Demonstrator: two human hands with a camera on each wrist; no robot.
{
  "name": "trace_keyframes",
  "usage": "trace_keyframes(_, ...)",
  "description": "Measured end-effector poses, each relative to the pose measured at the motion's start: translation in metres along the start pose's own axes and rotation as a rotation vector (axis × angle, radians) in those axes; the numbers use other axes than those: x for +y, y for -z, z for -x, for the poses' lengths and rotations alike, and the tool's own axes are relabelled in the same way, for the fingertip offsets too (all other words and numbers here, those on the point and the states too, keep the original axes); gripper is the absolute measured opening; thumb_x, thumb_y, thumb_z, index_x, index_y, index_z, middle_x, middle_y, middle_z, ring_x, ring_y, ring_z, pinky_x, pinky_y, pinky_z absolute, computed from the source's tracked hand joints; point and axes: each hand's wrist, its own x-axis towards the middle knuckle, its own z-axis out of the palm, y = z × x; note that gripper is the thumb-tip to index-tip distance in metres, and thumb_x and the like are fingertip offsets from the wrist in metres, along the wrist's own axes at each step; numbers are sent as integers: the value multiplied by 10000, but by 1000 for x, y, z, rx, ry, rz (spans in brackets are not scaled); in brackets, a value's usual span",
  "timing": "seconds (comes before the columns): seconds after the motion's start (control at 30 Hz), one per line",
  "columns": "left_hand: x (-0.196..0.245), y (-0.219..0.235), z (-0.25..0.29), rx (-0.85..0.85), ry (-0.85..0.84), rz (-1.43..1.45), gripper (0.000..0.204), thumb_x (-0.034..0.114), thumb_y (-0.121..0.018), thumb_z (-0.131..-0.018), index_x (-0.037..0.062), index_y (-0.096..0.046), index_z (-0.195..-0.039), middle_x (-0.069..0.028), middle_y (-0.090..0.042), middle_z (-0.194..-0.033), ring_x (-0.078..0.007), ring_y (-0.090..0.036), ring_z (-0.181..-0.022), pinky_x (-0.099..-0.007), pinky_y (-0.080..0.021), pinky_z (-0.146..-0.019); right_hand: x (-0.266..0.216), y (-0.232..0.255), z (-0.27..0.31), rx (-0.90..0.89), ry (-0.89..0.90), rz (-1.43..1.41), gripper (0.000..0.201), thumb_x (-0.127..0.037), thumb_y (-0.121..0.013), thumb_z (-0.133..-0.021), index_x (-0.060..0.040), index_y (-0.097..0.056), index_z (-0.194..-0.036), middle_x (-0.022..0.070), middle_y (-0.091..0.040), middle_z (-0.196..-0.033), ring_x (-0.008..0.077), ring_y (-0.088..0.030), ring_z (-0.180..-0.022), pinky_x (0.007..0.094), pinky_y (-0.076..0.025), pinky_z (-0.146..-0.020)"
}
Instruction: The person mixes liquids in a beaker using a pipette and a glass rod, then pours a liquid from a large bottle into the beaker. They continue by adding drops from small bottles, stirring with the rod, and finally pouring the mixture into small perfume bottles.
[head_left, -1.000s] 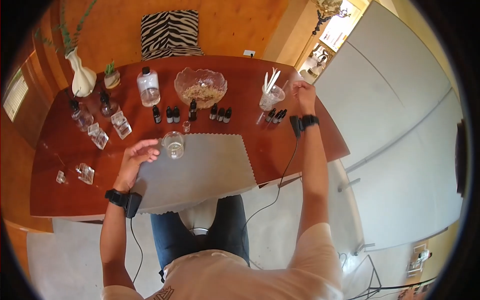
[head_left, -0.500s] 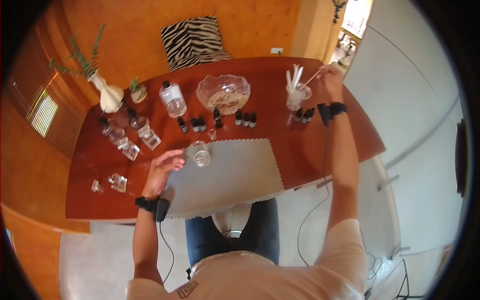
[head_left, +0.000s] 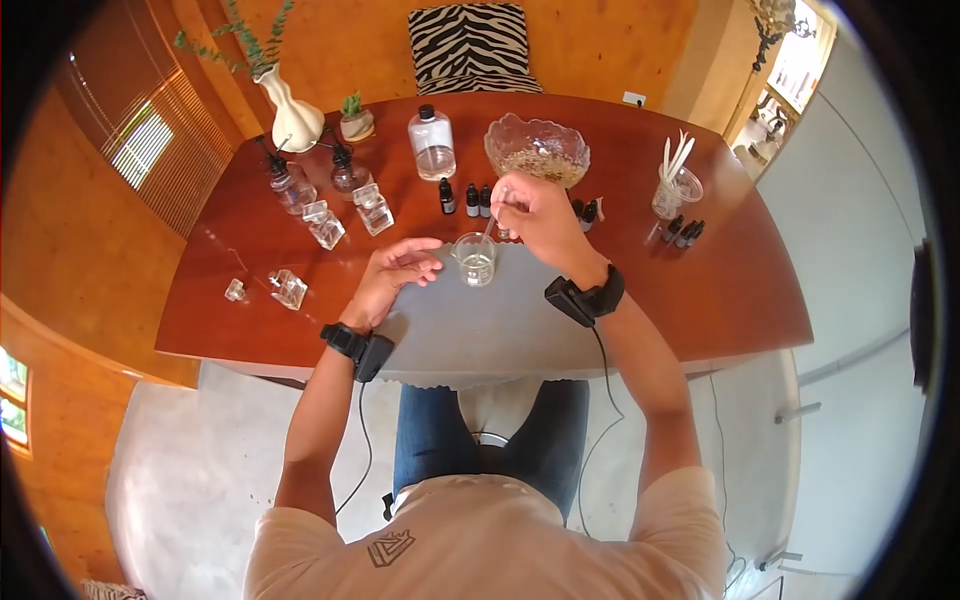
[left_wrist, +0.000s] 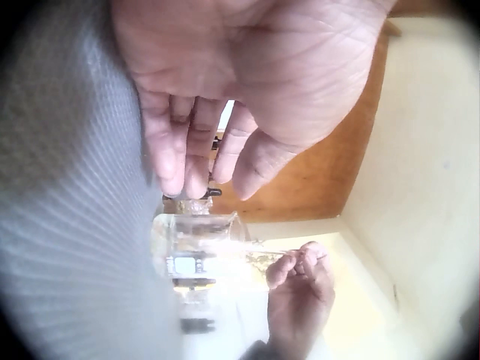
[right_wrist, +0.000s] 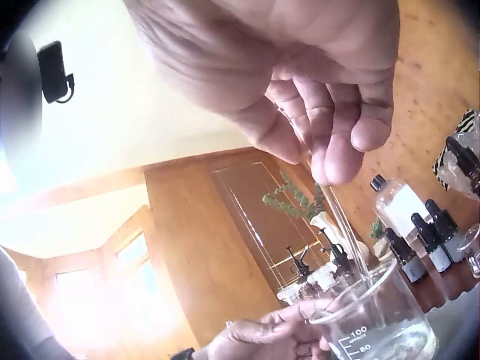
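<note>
My right hand (head_left: 545, 222) pinches a clear glass stirring rod (right_wrist: 345, 229) between thumb and fingers. The rod slants down, and its lower end is inside a glass beaker (head_left: 476, 264). Clear liquid lies in the beaker, and white volume marks show on its wall in the right wrist view. The beaker stands near the far edge of a grey cloth mat (head_left: 460, 330). Close to the beaker's left side, my left hand (head_left: 388, 278) rests with relaxed fingers and holds nothing.
Behind the beaker are small black dropper bottles (head_left: 472, 200), a large clear bottle (head_left: 434, 150) and a glass bowl (head_left: 515, 135). Square glass bottles (head_left: 373, 210) stand left. At right, a plastic cup (head_left: 664, 200) holds white sticks, with several small dark bottles (head_left: 683, 233) near it.
My right hand has come from the cup at the right over to the beaker, bringing the rod into it. The left hand stays beside the beaker, while the head view has shifted.
</note>
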Motion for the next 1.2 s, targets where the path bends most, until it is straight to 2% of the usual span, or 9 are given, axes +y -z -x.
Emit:
trace_keyframes(0.33, 6, -13, -17, -65, -65, -95, 716, 22, -768, -817, 82, -504, -1480, -91, -599, -1359, -181, -548, -1223, -327, -456, -1043, 3, -29, 14, -105, -23, 298, 135, -101, -638, -940, 30, -614, -919, 66, -625, -747, 103, -517, -663, 304, -445, -601)
trace_keyframes(0.5, 16, -29, -24, -145, -45, -187, 871, 62, -806, -786, 111, -398, -1554, -99, -583, -1422, -240, -484, -1376, -427, -309, -1163, 14, -27, 17, -94, -47, 207, 160, -120, -617, -982, 25, -625, -916, 10, -548, -686, 74, -484, -650, 267, -426, -598)
trace_keyframes(0.6, 22, -36, -23, -172, 0, -172, 828, 37, -785, -783, 89, -434, -1532, -52, -592, -1383, -190, -484, -1333, -404, -305, -1158, 21, -28, 24, -69, -78, -58, 148, -111, -616, -981, 27, -626, -927, 14, -563, -710, 69, -506, -674, 259, -432, -611)
trace_keyframes(0.73, 1, -27, -32, -212, -12, -170, 688, 89, -760, -852, 95, -490, -1484, -54, -644, -1344, -170, -544, -1278, -375, -340, -1116, 15, -21, 32, -188, 17, 89, 162, -89, -668, -931, 27, -667, -1045, 38, -626, -780, 71, -534, -709, 270, -457, -644)
trace_keyframes(0.9, 2, -30, -30, -189, 7, -207, 620, 119, -754, -876, 94, -527, -1452, -34, -653, -1330, -151, -558, -1249, -349, -345, -1107, 23, 30, 47, 72, 110, 133, 286, 8, -644, -847, 25, -680, -1130, 42, -680, -747, 84, -631, -717, 256, -502, -666)
trace_keyframes(0.97, 4, -32, -29, -183, -2, -233, 621, 137, -759, -875, 96, -531, -1451, -38, -654, -1328, -152, -559, -1250, -352, -345, -1106, 40, 74, 44, 400, -84, 106, 231, -4, -669, -795, 13, -704, -1023, 128, -730, -851, 242, -701, -751, 333, -551, -709)
trace_keyframes(1.03, -1, -28, -32, -192, -21, -252, 622, 158, -765, -873, 97, -536, -1448, -41, -654, -1329, -156, -559, -1251, -351, -344, -1106, 73, 120, 31, 626, -217, 675, 228, -52, -701, -787, -18, -718, -1012, 179, -733, -953, 355, -717, -867, 420, -573, -752)
trace_keyframes(1.13, -1, -28, -32, -196, -17, -257, 621, 183, -770, -872, 97, -544, -1444, -44, -654, -1326, -161, -560, -1249, -348, -345, -1105, 117, 165, 24, 406, -318, 902, 232, -151, -745, -779, -36, -724, -980, 228, -713, -1061, 447, -684, -968, 510, -567, -797)
trace_keyframes(1.2, 1, -28, -31, -194, -12, -259, 637, 189, -773, -866, 93, -537, -1449, -50, -650, -1325, -165, -561, -1219, -343, -367, -1083, 125, 163, 22, 344, -415, 983, 168, -160, -710, -796, -38, -738, -907, 199, -722, -926, 420, -693, -891, 482, -562, -785)
